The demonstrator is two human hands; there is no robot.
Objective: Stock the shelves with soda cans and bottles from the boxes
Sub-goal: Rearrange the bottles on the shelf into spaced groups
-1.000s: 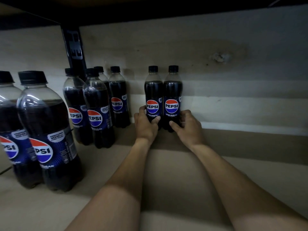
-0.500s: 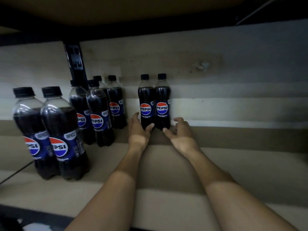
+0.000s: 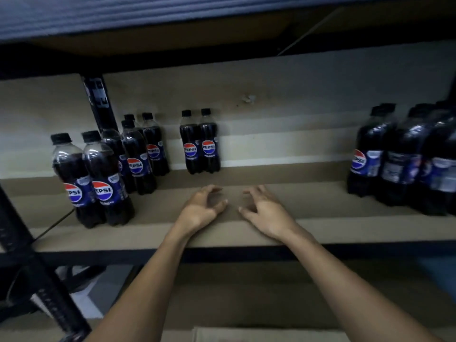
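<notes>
Two Pepsi bottles (image 3: 200, 144) with black caps stand side by side at the back of the shelf (image 3: 320, 211), against the rear wall. My left hand (image 3: 201, 208) and my right hand (image 3: 265, 209) hover over the middle of the shelf board, well in front of that pair, fingers loosely curled and holding nothing. More Pepsi bottles stand in a group at the left (image 3: 98, 178), and a further cluster of bottles (image 3: 404, 159) stands at the right end.
A black upright post (image 3: 98, 102) rises behind the left group, and another black post (image 3: 29, 262) crosses the lower left. The shelf above hangs low. A cardboard box edge (image 3: 246, 334) shows at the bottom, below the shelf front.
Both hands let go of the two bottles at the back and drew away toward the shelf front. The view pulled back, bringing the right-hand bottles into sight.
</notes>
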